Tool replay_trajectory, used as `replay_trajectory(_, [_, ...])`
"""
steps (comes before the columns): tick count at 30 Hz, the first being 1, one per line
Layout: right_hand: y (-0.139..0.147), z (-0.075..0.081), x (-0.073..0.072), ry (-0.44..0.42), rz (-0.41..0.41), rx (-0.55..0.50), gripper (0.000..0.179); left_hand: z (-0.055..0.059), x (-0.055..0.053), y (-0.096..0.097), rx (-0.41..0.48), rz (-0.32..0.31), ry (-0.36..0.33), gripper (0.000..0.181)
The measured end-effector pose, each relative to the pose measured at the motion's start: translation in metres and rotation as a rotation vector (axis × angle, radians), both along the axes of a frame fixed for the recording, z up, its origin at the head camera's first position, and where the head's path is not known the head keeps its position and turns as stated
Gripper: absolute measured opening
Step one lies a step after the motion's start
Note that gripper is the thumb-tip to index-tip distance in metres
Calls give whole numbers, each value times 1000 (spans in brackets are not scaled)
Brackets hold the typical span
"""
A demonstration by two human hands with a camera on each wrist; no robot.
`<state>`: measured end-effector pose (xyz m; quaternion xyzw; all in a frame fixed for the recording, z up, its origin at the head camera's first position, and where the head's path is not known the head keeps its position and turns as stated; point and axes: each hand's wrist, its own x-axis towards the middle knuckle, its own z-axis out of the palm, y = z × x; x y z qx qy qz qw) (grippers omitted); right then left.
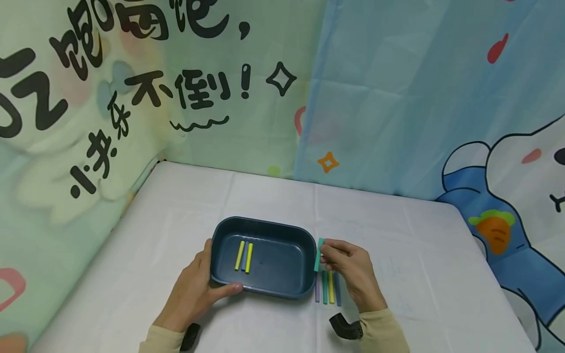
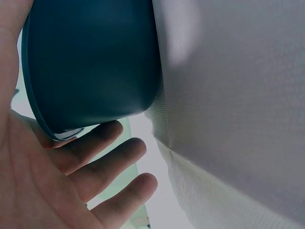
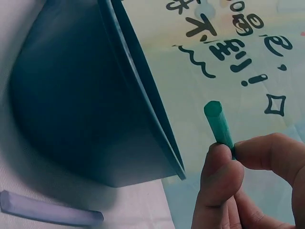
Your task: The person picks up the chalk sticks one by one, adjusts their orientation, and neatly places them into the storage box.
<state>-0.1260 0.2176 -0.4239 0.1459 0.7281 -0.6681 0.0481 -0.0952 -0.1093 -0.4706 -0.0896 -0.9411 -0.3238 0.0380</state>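
A dark blue plastic basin [image 1: 265,294] stands on the white table. My left hand [image 1: 196,289] holds its near left corner, thumb along the front rim and fingers at the left side; in the left wrist view several fingers [image 2: 119,191] spread beside its wall. Inside lie two yellow sticks [image 1: 240,255] and a blue one [image 1: 244,257], chalk-like. My right hand [image 1: 350,267] pinches a green chalk-like stick [image 3: 219,124] between thumb and fingertips, just outside the basin's right rim. Below that hand, a purple stick [image 1: 317,288], a green, a yellow and a blue one lie in a row.
White cloth covers the table [image 1: 423,274]. Printed backdrops with lettering and cartoon figures stand behind and at the left. A black wrist mount [image 1: 346,327] sticks out beside the right sleeve, another [image 1: 191,337] beside the left.
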Motion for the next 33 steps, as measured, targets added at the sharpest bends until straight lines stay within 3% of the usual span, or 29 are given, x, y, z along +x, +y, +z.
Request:
replay_trajectory(20, [-25,10,-9,67,50,-14,38,1,0,0,-2,-9,8,123])
replay_trajectory(33, [-48,9,-19,66,68,0,34,1,0,0,-6,6,-12,125])
